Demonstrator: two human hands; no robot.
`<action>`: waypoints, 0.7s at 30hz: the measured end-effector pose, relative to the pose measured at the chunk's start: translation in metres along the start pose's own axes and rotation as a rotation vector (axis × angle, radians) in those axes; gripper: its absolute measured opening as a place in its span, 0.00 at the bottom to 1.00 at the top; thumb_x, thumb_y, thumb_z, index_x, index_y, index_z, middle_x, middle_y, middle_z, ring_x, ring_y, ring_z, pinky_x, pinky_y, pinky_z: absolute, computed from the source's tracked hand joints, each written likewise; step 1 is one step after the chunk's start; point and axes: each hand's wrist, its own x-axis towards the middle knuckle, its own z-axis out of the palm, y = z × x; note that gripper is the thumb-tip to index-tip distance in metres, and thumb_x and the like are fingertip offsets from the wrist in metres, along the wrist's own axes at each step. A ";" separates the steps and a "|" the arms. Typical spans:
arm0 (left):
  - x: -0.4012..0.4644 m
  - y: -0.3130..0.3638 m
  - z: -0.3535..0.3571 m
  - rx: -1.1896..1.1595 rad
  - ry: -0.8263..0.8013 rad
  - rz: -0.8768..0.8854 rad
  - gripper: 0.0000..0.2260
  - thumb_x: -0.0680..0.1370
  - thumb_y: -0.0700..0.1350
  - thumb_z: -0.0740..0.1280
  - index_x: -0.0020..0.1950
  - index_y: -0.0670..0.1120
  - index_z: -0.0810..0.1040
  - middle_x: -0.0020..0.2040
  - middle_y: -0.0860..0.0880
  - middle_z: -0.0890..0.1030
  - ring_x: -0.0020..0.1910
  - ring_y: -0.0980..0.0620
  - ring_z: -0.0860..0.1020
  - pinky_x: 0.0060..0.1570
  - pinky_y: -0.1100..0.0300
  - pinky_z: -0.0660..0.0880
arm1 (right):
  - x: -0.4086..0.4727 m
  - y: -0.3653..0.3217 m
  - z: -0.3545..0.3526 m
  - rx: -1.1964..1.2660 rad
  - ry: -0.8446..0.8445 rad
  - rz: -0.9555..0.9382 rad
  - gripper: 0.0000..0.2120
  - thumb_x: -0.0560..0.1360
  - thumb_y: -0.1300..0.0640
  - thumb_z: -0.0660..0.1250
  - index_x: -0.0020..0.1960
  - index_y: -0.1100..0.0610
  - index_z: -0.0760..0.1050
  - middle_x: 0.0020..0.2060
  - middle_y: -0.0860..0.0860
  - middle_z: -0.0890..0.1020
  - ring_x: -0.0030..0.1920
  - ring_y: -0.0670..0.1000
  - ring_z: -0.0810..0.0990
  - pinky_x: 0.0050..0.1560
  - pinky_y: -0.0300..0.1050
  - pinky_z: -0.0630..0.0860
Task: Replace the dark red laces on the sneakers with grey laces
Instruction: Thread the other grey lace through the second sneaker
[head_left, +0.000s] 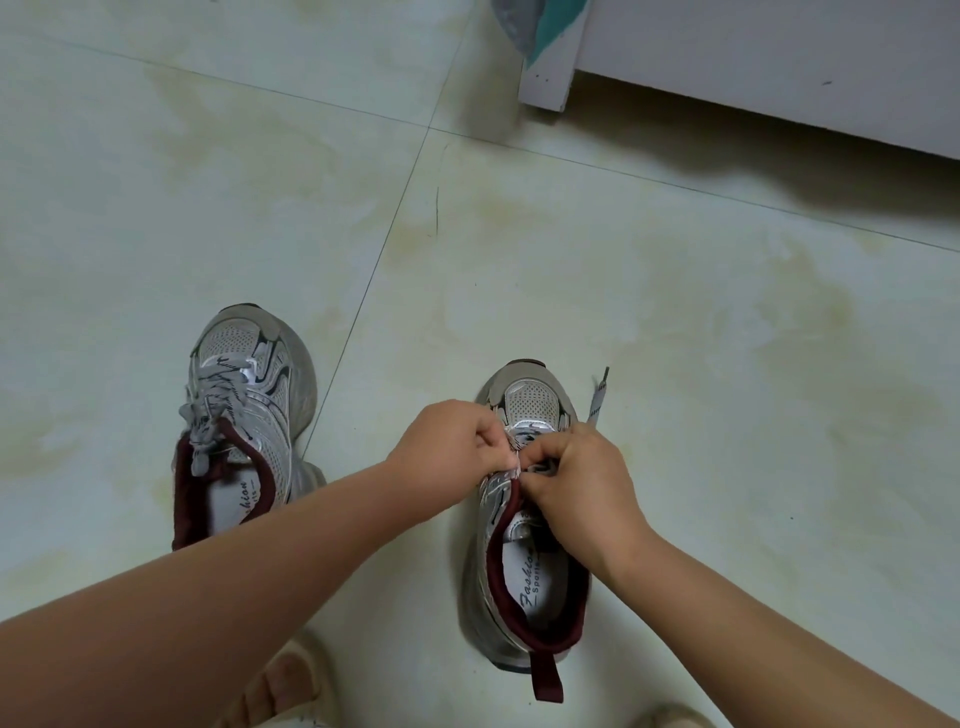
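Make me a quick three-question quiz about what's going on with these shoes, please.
1. True or false: the left sneaker already carries a grey lace.
2. Which sneaker are both hands working on? A) left B) right
3. Fill in: a loose lace end sticks out beside the right sneaker's ____.

Key:
1. True.
2. B: the left hand and right hand pinch a grey lace over the right sneaker.
3. Toe.

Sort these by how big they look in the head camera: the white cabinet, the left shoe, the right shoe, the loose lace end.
1. White cabinet
2. Right shoe and left shoe: near equal
3. Loose lace end
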 end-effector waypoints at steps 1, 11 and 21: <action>-0.003 -0.001 0.001 -0.021 0.002 -0.003 0.06 0.73 0.44 0.70 0.37 0.48 0.77 0.29 0.56 0.72 0.27 0.62 0.69 0.29 0.72 0.64 | 0.000 -0.001 0.001 0.004 -0.005 0.004 0.05 0.73 0.59 0.66 0.39 0.54 0.78 0.41 0.49 0.71 0.45 0.50 0.73 0.41 0.41 0.66; -0.021 -0.003 0.019 0.312 0.179 0.069 0.18 0.65 0.55 0.61 0.52 0.53 0.65 0.50 0.56 0.62 0.54 0.56 0.62 0.51 0.65 0.50 | 0.004 -0.019 -0.047 0.264 -0.262 0.048 0.16 0.71 0.71 0.60 0.31 0.53 0.68 0.34 0.48 0.74 0.39 0.50 0.72 0.40 0.44 0.67; -0.038 -0.008 0.025 0.032 0.226 0.020 0.21 0.73 0.45 0.66 0.63 0.47 0.62 0.56 0.54 0.60 0.60 0.55 0.63 0.57 0.68 0.58 | -0.015 -0.020 -0.120 0.289 0.056 0.093 0.06 0.78 0.55 0.61 0.42 0.54 0.70 0.28 0.48 0.72 0.27 0.49 0.68 0.32 0.43 0.65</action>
